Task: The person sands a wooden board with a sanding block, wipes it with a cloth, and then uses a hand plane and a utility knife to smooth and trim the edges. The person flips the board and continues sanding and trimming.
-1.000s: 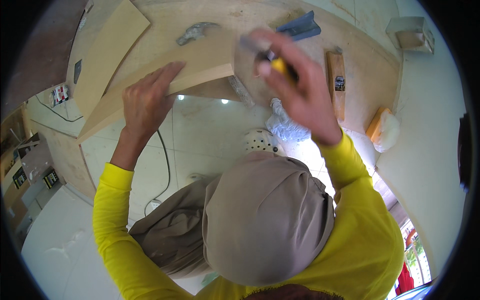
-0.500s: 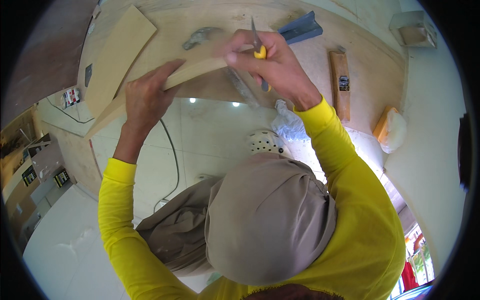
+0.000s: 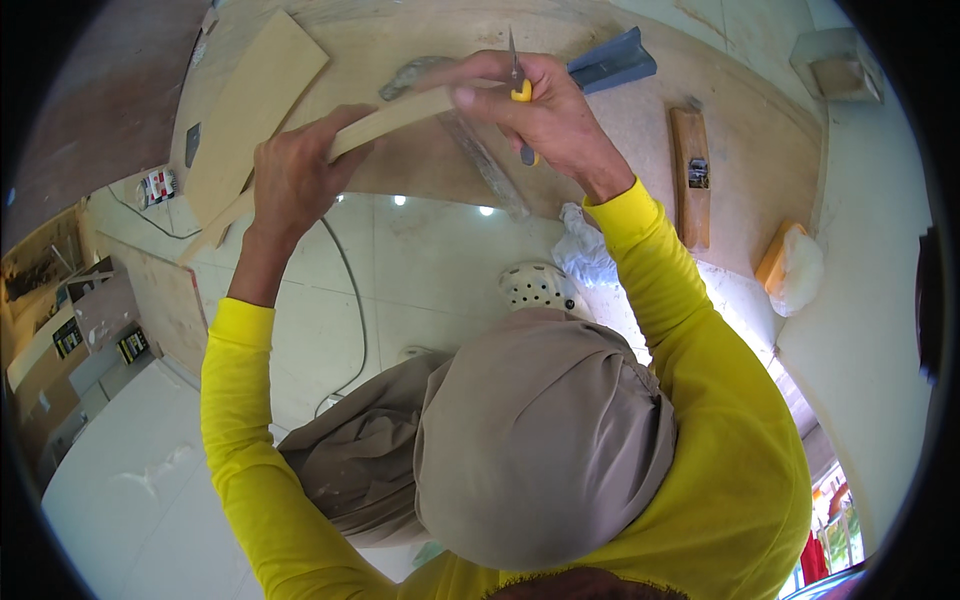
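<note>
My left hand [image 3: 300, 175] is closed around a long, pale wooden strip [image 3: 392, 122], raised over the workbench and slanting up to the right. My right hand [image 3: 545, 112] has its thumb and fingers at the strip's right end, slightly blurred. Held in that same hand is a slim pointed tool [image 3: 521, 90] with a yellow and grey handle, its dark tip upward; its exact kind is unclear. Behind the strip a hammer [image 3: 482, 165] lies on the workbench [image 3: 625, 130], partly covered by the strip and my right hand.
A pale wooden board [image 3: 255, 110] lies at the far left. A grey-blue angled piece [image 3: 615, 62] and a wooden hand plane [image 3: 690, 180] rest on the right side. Crumpled white plastic [image 3: 585, 245] hangs near the bench edge. A dark cable [image 3: 357, 290] crosses the tiled floor.
The view has shifted a little, so the bench things appear slightly farther right. Both hands keep hold of the strip, and my right fingers have moved slightly along its end.
</note>
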Demonstrator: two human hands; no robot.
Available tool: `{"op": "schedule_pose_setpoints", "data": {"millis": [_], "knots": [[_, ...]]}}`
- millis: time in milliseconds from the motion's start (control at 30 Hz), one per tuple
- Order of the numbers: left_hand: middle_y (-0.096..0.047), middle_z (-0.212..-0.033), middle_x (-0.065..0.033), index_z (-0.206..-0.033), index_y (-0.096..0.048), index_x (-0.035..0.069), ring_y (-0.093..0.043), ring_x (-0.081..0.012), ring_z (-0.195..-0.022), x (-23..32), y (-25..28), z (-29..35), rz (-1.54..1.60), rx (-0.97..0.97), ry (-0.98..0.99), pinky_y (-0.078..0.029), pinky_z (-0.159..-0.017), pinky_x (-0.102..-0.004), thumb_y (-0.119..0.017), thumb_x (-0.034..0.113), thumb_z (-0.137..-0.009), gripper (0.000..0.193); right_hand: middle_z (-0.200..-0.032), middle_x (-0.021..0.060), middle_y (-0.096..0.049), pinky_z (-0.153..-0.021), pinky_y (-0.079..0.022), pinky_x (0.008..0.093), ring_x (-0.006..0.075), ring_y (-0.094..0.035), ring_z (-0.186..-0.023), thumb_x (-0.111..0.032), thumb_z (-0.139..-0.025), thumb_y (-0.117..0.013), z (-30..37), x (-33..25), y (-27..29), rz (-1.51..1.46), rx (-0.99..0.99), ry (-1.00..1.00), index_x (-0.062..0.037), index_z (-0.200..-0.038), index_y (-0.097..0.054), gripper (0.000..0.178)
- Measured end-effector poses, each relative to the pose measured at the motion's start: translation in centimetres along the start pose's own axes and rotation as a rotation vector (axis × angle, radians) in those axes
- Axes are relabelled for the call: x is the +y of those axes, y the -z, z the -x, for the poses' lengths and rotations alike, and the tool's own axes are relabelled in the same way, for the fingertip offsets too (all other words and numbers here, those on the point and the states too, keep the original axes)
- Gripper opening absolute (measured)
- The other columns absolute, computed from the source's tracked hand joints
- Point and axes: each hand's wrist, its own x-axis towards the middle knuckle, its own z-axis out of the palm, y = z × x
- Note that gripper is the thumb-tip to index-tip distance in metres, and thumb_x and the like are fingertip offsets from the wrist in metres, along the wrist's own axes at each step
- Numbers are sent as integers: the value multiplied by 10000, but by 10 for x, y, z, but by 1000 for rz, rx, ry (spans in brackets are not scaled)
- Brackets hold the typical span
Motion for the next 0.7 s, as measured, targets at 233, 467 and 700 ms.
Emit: {"op": "schedule_pose_setpoints", "data": {"millis": [233,467,700], "knots": [[-851,-879,-42,-1289,-860,252,-801,-273,-725,4,5,-4,15,-12,40,-627,-687,-398,-908,377,-1009,311,-1005,-28,-818,-541,-415,239,33,-523,-597,-222,-1085,-825,-23,21,8,-223,-79,13,-85,-1232,-902,215],[-828,-841,-57,-1303,-865,196,-766,-221,-665,-2,2,-5,18,12,14,-587,-669,-360,-933,357,-1009,342,-1119,10,-869,-557,-433,249,33,-578,-693,-224,-1086,-836,-28,68,23,10,171,-199,-114,-1257,-910,216],[-885,-992,-57,-1356,-859,211,-808,-236,-738,4,-1,4,35,-7,31,-638,-733,-355,-937,279,-998,373,-883,-46,-723,-632,-438,272,44,-510,-681,-246,-1083,-833,-3,68,7,107,248,-44,-161,-1345,-899,283]]}}
